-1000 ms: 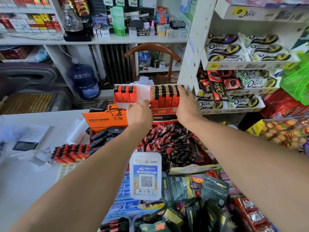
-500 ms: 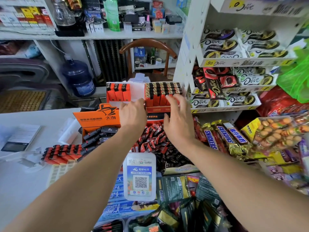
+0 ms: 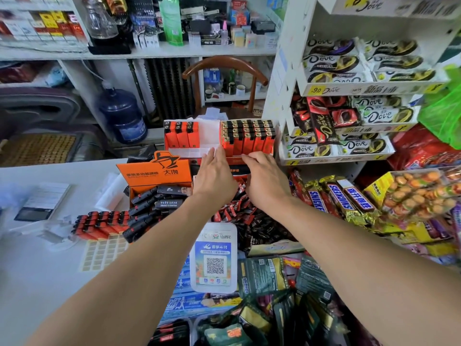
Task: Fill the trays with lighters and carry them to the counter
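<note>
Just glossy orange lighters [image 3: 247,137] upright in a translucent plastic tray [image 3: 209,149].

Both hands are reaching forward with fingers extended. The left hand [image 3: 215,174] is touching the front rim of a white tray [image 3: 199,152], its fingertips just below three orange lighters [image 3: 181,134] standing upright. The right hand [image 3: 265,178] is resting its fingertips against the front edge of a full block of orange lighters [image 3: 247,136], directly beyond them. Candy bars [image 3: 334,196] are lying to the right of the right hand.
</note>
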The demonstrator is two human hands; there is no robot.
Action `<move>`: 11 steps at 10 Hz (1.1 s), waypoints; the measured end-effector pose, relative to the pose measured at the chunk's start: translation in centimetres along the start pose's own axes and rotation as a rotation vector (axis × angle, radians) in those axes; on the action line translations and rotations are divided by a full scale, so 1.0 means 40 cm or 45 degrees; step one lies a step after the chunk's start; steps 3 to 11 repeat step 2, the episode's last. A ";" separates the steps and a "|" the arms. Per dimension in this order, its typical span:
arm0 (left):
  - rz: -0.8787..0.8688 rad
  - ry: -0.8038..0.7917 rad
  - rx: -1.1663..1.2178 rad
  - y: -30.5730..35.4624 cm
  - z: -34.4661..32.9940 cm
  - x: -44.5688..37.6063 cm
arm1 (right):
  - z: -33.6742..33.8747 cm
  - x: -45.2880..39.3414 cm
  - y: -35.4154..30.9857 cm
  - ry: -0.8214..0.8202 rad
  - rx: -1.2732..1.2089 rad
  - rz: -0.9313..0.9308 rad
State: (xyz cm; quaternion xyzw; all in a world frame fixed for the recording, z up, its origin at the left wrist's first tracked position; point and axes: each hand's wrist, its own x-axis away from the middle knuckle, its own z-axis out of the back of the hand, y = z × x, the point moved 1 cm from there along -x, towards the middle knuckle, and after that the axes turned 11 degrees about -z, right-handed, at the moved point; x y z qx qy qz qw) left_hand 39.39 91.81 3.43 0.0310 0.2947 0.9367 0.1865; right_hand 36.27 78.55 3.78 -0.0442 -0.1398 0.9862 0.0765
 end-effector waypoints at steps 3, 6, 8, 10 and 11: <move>-0.061 0.053 0.286 0.024 0.054 0.035 | 0.060 0.017 0.006 -0.185 -0.278 -0.064; -0.061 0.053 0.286 0.024 0.054 0.035 | 0.060 0.017 0.006 -0.185 -0.278 -0.064; -0.061 0.053 0.286 0.024 0.054 0.035 | 0.060 0.017 0.006 -0.185 -0.278 -0.064; -0.061 0.053 0.286 0.024 0.054 0.035 | 0.060 0.017 0.006 -0.185 -0.278 -0.064; -0.061 0.053 0.286 0.024 0.054 0.035 | 0.060 0.017 0.006 -0.185 -0.278 -0.064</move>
